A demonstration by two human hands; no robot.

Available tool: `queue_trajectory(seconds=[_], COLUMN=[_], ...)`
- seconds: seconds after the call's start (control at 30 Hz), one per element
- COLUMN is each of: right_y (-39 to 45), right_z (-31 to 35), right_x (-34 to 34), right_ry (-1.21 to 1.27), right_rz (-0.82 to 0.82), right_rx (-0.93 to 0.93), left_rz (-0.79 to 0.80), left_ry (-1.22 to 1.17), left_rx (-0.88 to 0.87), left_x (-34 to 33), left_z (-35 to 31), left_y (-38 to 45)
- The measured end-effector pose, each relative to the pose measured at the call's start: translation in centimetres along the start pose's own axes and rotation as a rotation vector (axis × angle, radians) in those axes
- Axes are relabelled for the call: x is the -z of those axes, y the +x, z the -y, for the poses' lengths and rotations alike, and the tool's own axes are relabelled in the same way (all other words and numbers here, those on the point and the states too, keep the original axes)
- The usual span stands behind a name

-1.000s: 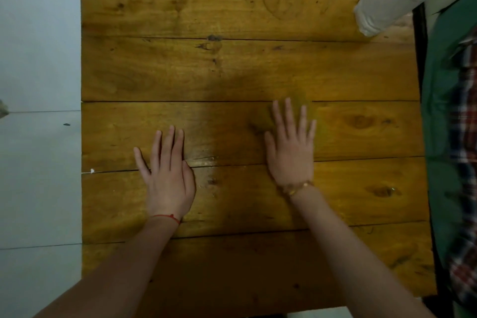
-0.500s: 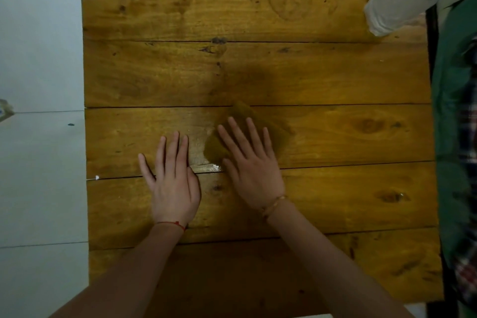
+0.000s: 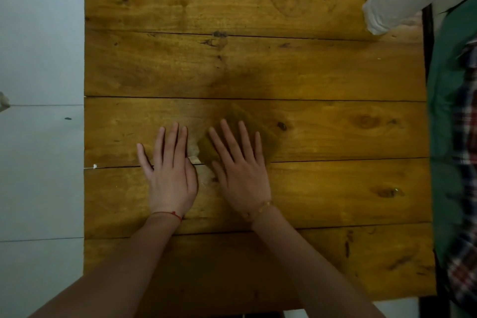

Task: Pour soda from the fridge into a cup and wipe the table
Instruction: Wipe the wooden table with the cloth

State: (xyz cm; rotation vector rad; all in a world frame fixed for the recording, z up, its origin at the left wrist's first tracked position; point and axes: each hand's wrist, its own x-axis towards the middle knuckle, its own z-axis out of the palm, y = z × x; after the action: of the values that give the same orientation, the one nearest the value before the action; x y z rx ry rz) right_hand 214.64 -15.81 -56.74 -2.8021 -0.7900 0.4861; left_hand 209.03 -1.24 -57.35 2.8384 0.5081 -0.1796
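Flattened, with fingers spread, the right hand (image 3: 241, 170) is pressed palm-down on a brownish cloth (image 3: 254, 128); nothing is pinched or gripped. Most of the cloth is seen beyond the fingertips, its long axis slanting up-left to down-right, mid-table (image 3: 335, 72). Beside it the left hand (image 3: 170, 173) lies flat on bare wood, holding nothing. Neither soda nor cup is visible.

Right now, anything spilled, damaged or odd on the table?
No spill visible. The table has a pale chipped patch at a plank seam, between the left hand and right hand pressing the cloth.
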Motion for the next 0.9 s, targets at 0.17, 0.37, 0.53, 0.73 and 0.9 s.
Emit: queue_trajectory(seconds=[0.17, 0.37, 0.53, 0.73, 0.9], right_y=[-4.9, 1.4, -0.7, -9.9, -8.3], right_z=[-7.0, -9.1, -1.4, -3.0, -9.8], right_x=[0.4, 1.8, -0.8, -2.1, -0.4], right_ry=[-0.075, -0.005, -0.01, -0.014, -0.042], right_rz=[-0.004, -0.164, -0.086, -0.004, -0.076], right_rx=[-0.175, -0.512, -0.122, 0.0, -0.327], left_rz=[-0.023, -0.05, -0.075, -0.093, -0.126], left_ry=[-0.03, -0.039, -0.042, -0.066, -0.145], left_rx=[-0.003, -0.008, -0.019, -0.041, 0.022], left_x=[-0.1, -0.2, -0.5, -0.8, -0.3], left_z=[0.2, 0.0, 0.1, 0.3, 0.2], left_y=[-0.2, -0.3, -0.4, -0.6, -2.3])
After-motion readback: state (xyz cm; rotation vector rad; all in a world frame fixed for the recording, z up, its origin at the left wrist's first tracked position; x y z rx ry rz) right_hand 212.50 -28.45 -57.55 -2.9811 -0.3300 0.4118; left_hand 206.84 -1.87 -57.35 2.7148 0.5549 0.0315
